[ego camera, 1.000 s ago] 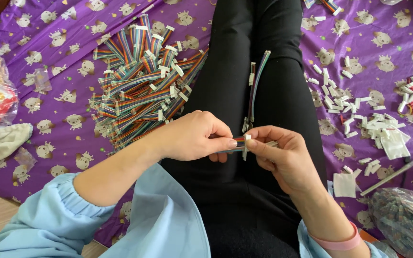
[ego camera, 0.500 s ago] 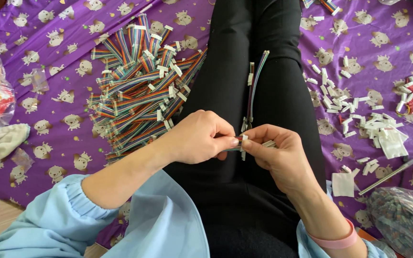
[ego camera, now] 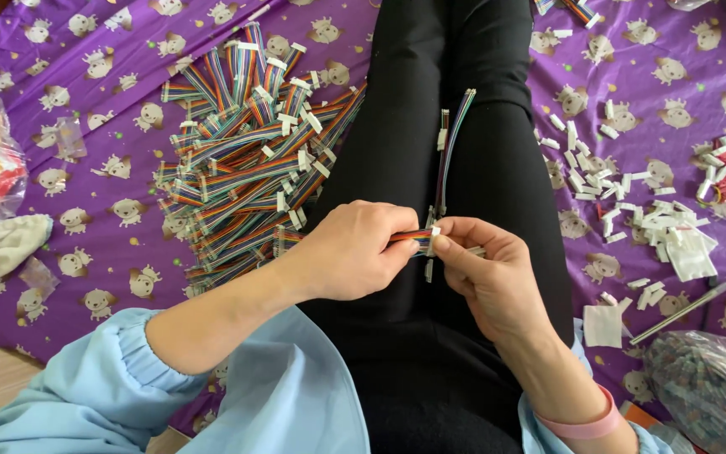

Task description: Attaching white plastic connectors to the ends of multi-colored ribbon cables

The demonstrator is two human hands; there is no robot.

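My left hand (ego camera: pixel 355 252) pinches the rainbow ribbon cable (ego camera: pixel 409 237) at mid-frame, over my lap. My right hand (ego camera: pixel 485 277) grips the small white connector (ego camera: pixel 434 241) on its end. I want them square and pushed straight. Both wrists angle inward, fingertips meeting, knuckles up.

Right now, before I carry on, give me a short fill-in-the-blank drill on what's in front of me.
1. The left hand and right hand pinch a rainbow ribbon cable with a small ____ connector at its end.
2. The big pile of ribbon cables lies to the person's ____.
3. The loose white connectors are scattered on a ____ cloth.
4. A finished cable rests along the person's ____ trousers.

Missing words: white; left; purple; black
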